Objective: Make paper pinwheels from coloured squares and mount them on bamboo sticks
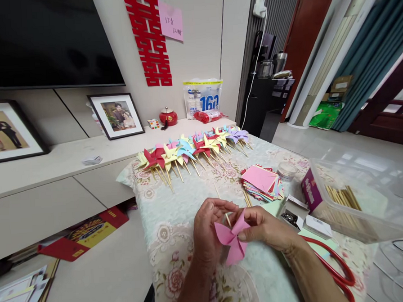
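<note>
A pink paper pinwheel (236,248) is between my two hands, its blades folded toward the centre. My right hand (264,229) pinches it, with the thumb pressed near the middle and the fingers behind the paper. My left hand (207,229) curls around a thin wooden stick (228,220) behind the pinwheel. The stick's far end pokes out beyond the left fingers. Whether the stick is joined to the paper is hidden. Just past my right hand lie a few more sticks (247,198) and a stack of coloured paper squares (261,180).
Finished pinwheels (188,149) line the far edge of the cloth-covered table (171,211). To the right are a tape roll (286,170), a small box of metal fasteners (294,213), a clear bin (357,224) holding sticks, and red-handled scissors (339,261) beside my right forearm.
</note>
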`<state>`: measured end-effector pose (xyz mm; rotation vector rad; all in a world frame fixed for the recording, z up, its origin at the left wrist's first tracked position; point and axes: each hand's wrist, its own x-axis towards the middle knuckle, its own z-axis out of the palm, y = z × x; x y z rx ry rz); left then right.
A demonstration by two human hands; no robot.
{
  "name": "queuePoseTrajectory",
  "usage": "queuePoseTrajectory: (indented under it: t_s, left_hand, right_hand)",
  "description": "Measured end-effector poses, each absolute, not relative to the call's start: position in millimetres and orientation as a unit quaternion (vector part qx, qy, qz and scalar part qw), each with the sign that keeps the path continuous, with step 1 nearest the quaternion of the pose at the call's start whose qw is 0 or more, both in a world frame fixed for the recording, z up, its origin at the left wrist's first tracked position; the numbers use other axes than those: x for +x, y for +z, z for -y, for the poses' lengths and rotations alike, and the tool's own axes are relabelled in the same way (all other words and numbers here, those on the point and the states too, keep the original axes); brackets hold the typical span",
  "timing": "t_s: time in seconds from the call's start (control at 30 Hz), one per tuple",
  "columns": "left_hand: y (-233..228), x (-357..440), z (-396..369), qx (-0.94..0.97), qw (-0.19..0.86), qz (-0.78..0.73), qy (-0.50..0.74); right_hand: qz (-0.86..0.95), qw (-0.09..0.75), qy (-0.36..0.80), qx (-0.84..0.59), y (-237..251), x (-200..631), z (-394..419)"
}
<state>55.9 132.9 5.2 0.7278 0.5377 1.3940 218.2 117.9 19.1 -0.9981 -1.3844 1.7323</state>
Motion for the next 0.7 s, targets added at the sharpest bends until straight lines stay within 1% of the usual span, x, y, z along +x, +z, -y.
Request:
queuePoseTrajectory:
  t_s: [0.13,0.23,0.33,0.4,0.47,0.57,0.7]
  left_hand:
    - [7,58,-129,0.355,0.684,-0.185,0.611]
    - [6,56,-132,0.308,0.695,-0.170,0.628]
    - [2,52,-140,0.202,0.687,-0.218,0.663]
    - [-2,51,-145,0.155,0.682,-0.267,0.663]
    - [-3,52,-147,0.143,0.690,-0.291,0.647]
    - [-2,54,-147,0.157,0.708,-0.288,0.625]
    - [2,53,-144,0.170,0.706,-0.283,0.626]
  right_hand:
    - [0.550,0.305,0.671,-0.393,18,219,-118]
    - [0.551,0.304,0.670,-0.394,18,220,-119]
    - [0.560,0.308,0.668,-0.382,19,220,-118]
    - [0.571,0.297,0.669,-0.373,20,219,-118]
    - [0.582,0.280,0.667,-0.371,21,218,-117]
    - [0.594,0.260,0.663,-0.376,18,216,-118]
    - [0.603,0.258,0.657,-0.371,16,219,-119]
